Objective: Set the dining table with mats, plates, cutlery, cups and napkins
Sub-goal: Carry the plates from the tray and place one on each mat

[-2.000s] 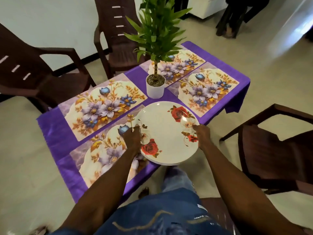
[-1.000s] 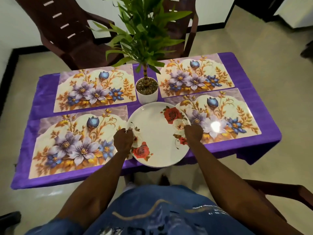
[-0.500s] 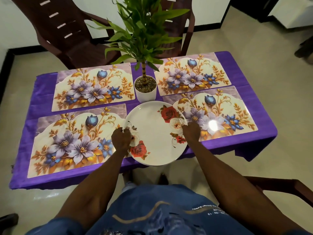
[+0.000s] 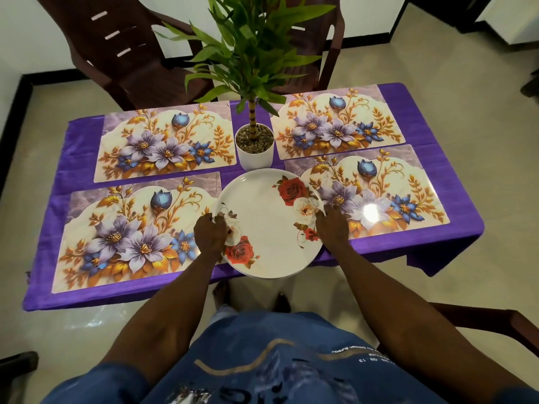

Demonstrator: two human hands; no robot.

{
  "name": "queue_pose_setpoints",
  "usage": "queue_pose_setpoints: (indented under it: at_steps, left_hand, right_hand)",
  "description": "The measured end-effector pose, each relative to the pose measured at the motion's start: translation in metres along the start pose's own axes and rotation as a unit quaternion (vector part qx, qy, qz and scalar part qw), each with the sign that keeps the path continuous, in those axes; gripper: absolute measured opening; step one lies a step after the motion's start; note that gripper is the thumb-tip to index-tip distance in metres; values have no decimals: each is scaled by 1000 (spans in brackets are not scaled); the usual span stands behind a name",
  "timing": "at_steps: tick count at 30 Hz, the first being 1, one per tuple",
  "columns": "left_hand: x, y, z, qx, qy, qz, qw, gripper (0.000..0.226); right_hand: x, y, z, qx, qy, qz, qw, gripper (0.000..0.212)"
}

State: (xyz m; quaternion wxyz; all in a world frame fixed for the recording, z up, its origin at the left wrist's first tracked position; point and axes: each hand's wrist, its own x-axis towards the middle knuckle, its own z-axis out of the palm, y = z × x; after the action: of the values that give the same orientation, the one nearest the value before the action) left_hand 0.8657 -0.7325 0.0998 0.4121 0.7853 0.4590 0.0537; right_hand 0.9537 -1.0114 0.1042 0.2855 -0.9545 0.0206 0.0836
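A stack of white plates with red roses [image 4: 267,225] sits over the near middle of the table, overhanging its front edge. My left hand [image 4: 210,233] grips the stack's left rim and my right hand [image 4: 332,225] grips its right rim. Several floral mats lie on the purple tablecloth [image 4: 455,158]: near left mat [image 4: 128,237], far left mat [image 4: 166,142], far right mat [image 4: 335,126], near right mat [image 4: 388,196]. The plates overlap the inner edges of the two near mats. No cutlery, cups or napkins are in view.
A potted green plant in a white pot [image 4: 254,150] stands at the table's centre, just behind the plates. Brown chairs stand behind the table at far left [image 4: 116,45] and far right [image 4: 318,39]. Another chair's arm [image 4: 495,325] is at my right.
I have come round to face the table's long side. The plate stack, held by both hands throughout, now sits lower over the table's near middle.
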Motion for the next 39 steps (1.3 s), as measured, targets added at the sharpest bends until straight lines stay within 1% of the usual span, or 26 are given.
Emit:
queue_pose_setpoints:
  at_steps: [3,10,13,15,17,20,22,26,29,31,35,39]
  left_hand:
    - [-1,1,0,6,-1,-3,1000,40]
    - [-3,1,0,14,9,12,1000,40]
    - [-7,2,-1,19,21,21,999,43]
    - [-13,2,-2,34,51,36,998,45]
    - [-18,3,-3,54,81,48,994,45]
    - [-19,6,-4,44,90,22,995,36]
    - [-17,10,-6,34,95,7,995,30]
    - [-19,16,-8,41,107,-3,993,29]
    - [-20,16,-8,15,119,-4,993,29]
    - [-20,16,-10,4,123,4,992,29]
    - [-22,12,-17,-8,128,32,991,34]
    - [-15,-1,-36,-31,142,46,988,34]
  right_hand:
    - [1,2,0,5,-6,8,1000,36]
    - [4,8,1,15,-14,-7,1000,35]
    - [2,4,3,31,4,-4,1000,34]
    - [-4,-2,7,67,36,24,997,35]
    - [-8,-11,13,96,61,71,991,34]
    - [-10,-23,17,110,85,122,983,32]
    - [-9,-31,15,123,108,137,977,29]
    - [-9,-38,12,101,108,138,979,29]
    - [-8,-46,7,50,99,160,981,34]
    - [-9,-54,0,43,111,163,979,34]
    - [-9,-72,2,116,184,162,963,31]
    - [-15,-87,9,124,195,113,966,31]
